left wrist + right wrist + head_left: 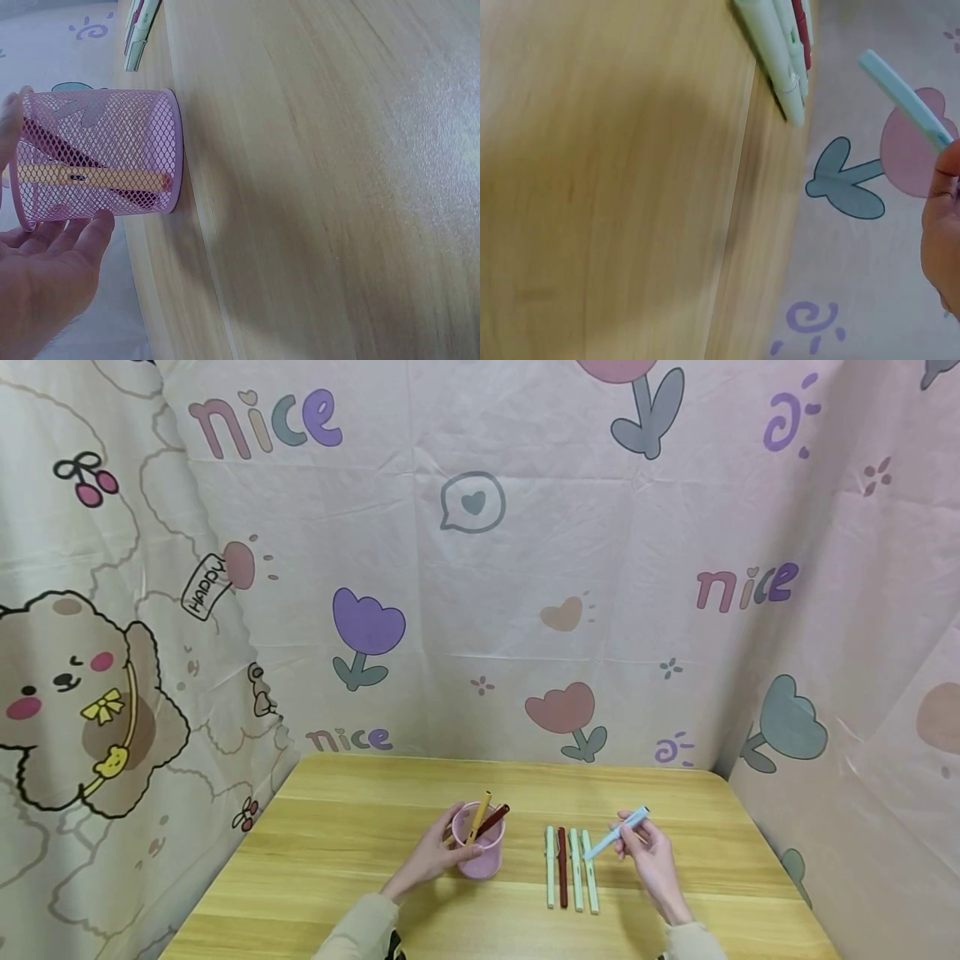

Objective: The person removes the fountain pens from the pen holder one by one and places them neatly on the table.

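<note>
A pink mesh pen cup (481, 862) stands on the table, with a yellow pen (478, 817) and a dark red pen (492, 820) leaning inside it. My left hand (438, 853) grips the cup from its left side, thumb across the front near the rim; the left wrist view shows fingers (96, 232) against the mesh. To the right, my right hand (649, 857) pinches a light blue pen (617, 833), held slanted above the table. Just left of that hand lie several pens side by side: pale green ones (576, 870) and a dark red one (562, 867).
The wooden table (360, 827) ends at the back against a patterned cloth (480, 610). Cloth also hangs along the left and right sides. The row of pens lies between the cup and my right hand.
</note>
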Tool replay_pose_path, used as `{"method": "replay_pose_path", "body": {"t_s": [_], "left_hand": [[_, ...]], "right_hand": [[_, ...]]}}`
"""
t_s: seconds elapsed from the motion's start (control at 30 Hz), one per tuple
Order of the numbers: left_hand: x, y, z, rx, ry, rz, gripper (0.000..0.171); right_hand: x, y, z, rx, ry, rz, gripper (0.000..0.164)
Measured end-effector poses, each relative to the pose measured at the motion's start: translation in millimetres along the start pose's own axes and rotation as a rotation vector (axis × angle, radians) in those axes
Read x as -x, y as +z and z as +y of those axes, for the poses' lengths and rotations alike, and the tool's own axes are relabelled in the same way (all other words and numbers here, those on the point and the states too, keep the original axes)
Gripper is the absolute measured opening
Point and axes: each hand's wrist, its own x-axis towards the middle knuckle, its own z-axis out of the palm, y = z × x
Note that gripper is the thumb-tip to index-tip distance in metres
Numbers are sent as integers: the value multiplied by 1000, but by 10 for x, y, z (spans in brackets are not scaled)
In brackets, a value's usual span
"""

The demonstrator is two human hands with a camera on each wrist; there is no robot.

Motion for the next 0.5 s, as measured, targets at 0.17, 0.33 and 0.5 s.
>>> {"method": "replay_pose_path", "body": {"t_s": [0.17, 0.33, 0.5], "left_hand": [[-5, -2, -3, -4, 3, 2, 92], [-10, -2, -21, -14, 13, 2, 93], [-7, 2, -36, -29, 23, 2, 94]], "right_hand": [[-14, -16, -9, 104, 28, -8, 38], [-17, -46, -16, 158, 9, -37, 41], [-14, -71, -27, 237, 13, -33, 41]]}}
